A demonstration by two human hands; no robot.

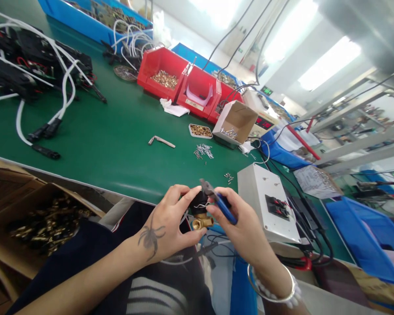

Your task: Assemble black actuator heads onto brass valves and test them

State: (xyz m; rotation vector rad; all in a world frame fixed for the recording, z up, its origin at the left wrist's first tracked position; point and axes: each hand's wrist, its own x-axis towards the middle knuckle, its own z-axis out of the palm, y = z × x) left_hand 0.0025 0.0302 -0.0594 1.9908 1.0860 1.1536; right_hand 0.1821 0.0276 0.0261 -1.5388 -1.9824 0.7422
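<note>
My left hand (174,218) is closed around a brass valve (202,222) with a black top part, thumb below and fingers above. In my right hand (241,218) is a pair of pliers with blue handles (226,209), its metal jaws pointing up and left over the valve's black part. A thin bent wire pin (202,205) shows at the black part, close to my right fingertips. The valve is held in front of the green table's near edge, above my lap. My fingers partly hide both the valve and the pliers.
On the green table (118,127) lie a hex key (161,141), loose metal pins (203,151) and small screws (229,178). Red bins (164,72) and a cardboard box (236,120) stand behind. A grey switch box (265,201) is at right; cabled black units (36,65) at left.
</note>
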